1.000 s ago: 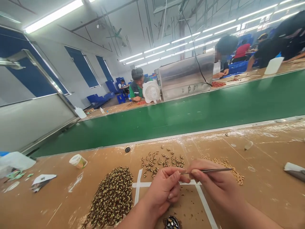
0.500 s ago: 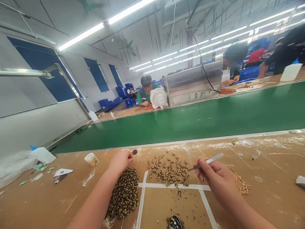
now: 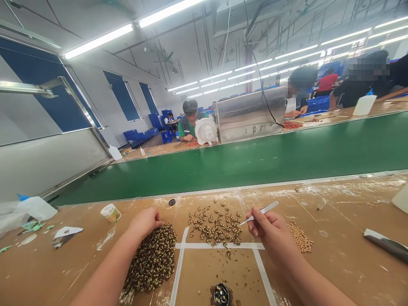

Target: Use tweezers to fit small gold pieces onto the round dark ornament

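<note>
My left hand (image 3: 147, 222) rests at the upper edge of a heap of small dark-and-cream curled pieces (image 3: 152, 259). Its fingers are curled together; whatever they pinch is too small to make out. Between the fingers of my right hand (image 3: 268, 225) is a pair of tweezers (image 3: 269, 207), tips pointing left. Those tips are at the right edge of a scattered group of similar pieces with thin stems (image 3: 219, 225). Small tan beads (image 3: 300, 237) lie in a pile beyond my right wrist. A small black dish (image 3: 221, 294) with wet-looking contents sits at the bottom.
White tape strips (image 3: 219, 245) mark the brown tabletop. A black disc (image 3: 172, 202), a paper cup (image 3: 111, 212) and a blue-capped bottle (image 3: 38, 207) stand leftward. A green conveyor belt (image 3: 204, 165) runs behind. Across it are a white fan (image 3: 205, 131) and co-workers.
My left hand has come down from beside the black disc to the heap's upper edge. My right hand keeps the tweezers by the scattered pieces. The whole view has shifted slightly.
</note>
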A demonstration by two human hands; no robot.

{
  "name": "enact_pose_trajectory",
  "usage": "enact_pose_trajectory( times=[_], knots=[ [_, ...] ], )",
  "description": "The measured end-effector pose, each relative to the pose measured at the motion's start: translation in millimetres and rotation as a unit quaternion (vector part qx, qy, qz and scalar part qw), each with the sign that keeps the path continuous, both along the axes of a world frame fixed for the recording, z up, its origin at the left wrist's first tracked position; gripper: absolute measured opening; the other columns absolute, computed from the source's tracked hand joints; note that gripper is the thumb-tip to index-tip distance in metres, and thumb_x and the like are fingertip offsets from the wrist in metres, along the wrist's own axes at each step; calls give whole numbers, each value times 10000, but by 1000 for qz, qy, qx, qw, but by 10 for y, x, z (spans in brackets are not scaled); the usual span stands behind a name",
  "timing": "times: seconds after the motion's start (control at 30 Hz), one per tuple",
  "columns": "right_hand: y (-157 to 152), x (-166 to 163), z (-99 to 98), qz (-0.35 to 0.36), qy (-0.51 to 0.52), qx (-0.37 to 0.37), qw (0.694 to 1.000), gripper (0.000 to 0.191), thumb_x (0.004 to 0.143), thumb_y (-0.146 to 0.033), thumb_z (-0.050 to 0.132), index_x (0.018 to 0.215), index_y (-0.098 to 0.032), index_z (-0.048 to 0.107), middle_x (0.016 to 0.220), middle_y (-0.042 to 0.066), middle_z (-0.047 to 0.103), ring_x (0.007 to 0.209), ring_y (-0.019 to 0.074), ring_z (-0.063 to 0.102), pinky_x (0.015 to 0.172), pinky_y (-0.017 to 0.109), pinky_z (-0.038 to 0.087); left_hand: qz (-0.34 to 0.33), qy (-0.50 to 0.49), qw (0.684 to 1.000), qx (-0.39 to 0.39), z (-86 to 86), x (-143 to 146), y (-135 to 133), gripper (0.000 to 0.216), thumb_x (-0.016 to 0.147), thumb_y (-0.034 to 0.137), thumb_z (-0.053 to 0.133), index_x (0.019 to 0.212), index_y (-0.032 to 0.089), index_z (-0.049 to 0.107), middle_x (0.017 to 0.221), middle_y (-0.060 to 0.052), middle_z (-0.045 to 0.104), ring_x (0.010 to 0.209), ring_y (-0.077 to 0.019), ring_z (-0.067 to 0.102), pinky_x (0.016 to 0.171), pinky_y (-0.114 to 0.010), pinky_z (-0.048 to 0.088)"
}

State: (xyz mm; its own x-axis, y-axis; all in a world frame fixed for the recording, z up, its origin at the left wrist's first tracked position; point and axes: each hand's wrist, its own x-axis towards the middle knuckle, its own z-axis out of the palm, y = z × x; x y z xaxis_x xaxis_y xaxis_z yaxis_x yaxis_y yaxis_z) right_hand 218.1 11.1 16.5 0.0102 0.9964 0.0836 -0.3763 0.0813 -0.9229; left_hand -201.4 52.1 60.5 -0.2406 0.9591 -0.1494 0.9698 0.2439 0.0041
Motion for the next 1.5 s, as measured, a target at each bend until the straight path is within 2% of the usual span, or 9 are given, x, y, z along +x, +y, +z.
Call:
enact_pose_trajectory(
  times=[0.3, 0.47, 0.67, 0.9, 1.03, 1.17, 1.27, 1.37, 1.5],
  knots=[
    [-24, -4, 32, 24, 22, -5, 999, 630, 731, -760, 869, 763, -148, 724, 585, 10, 569, 522, 123, 449, 535, 266, 341, -8, -8, 1000, -18, -2, 74, 3, 196, 786, 400, 729, 738, 210, 729, 833, -77, 800, 802, -264, 711, 633, -307, 389],
    [-97, -12, 13, 48, -91, 45, 994, 608, 875, -751, 747, 770, -152, 740, 603, 31, 615, 534, 137, 514, 545, 270, 382, -9, -7, 1000, -17, -1, 171, 19, 266, 844, 444, 682, 720, 210, 709, 798, -86, 781, 776, -266, 702, 631, -313, 380],
    [-308, -167, -35, 167, -278, 230, 918, 503, 1080, -506, 552, 725, -182, 700, 669, 48, 691, 611, 153, 601, 619, 292, 454, -7, -16, 1000, -5, -26, 235, 19, 221, 841, 378, 748, 705, 208, 708, 795, -91, 771, 782, -272, 695, 663, -313, 384],
    [-420, -306, -151, 237, -342, 270, 869, 469, 1110, -439, 514, 730, -189, 630, 691, 23, 663, 638, 137, 570, 629, 268, 430, -10, -77, 992, 102, 137, 503, -110, 278, 1001, 437, 595, 918, 198, 711, 917, -83, 780, 856, -239, 674, 728, -300, 403],
    [-445, -295, -132, 261, -318, 270, 870, 466, 1124, -439, 500, 764, -191, 660, 713, 29, 681, 649, 140, 598, 638, 267, 457, -19, -479, 849, 223, 100, 1062, -217, 254, 959, 419, 693, 963, 168, 655, 972, -86, 802, 600, -101, 506, 605, -246, 373],
    [-458, -273, -134, 269, -311, 278, 868, 403, 1119, -388, 532, 808, -194, 700, 719, 20, 699, 639, 131, 617, 629, 256, 468, 10, -724, 675, 141, -158, 1702, -317, 316, 879, 419, 811, 949, 169, 630, 905, -65, 785, 468, -32, 323, 480, -213, 220],
    [-458, -259, -147, 263, -316, 281, 867, 359, 1108, -345, 550, 829, -194, 718, 716, 18, 709, 630, 131, 629, 623, 254, 479, 23, -809, 582, 72, -379, 2000, -351, 347, 816, 378, 879, 936, 174, 626, 851, -35, 765, 460, -19, 308, 467, -200, 165],
    [-452, -258, -144, 263, -317, 283, 866, 338, 1096, -304, 559, 815, -194, 713, 714, 18, 714, 622, 129, 634, 608, 248, 479, 15, -837, 545, 42, -512, 2083, -359, 368, 776, 370, 914, 925, 177, 638, 842, -25, 763, 463, -16, 297, 460, -200, 156],
    [-440, -266, -125, 253, -333, 278, 865, 326, 1079, -264, 575, 784, -198, 696, 703, 13, 716, 613, 124, 638, 598, 239, 475, -2, -840, 542, 22, -559, 2042, -345, 404, 737, 404, 950, 922, 182, 668, 871, -31, 770, 477, -18, 313, 460, -203, 182]
  ],
)
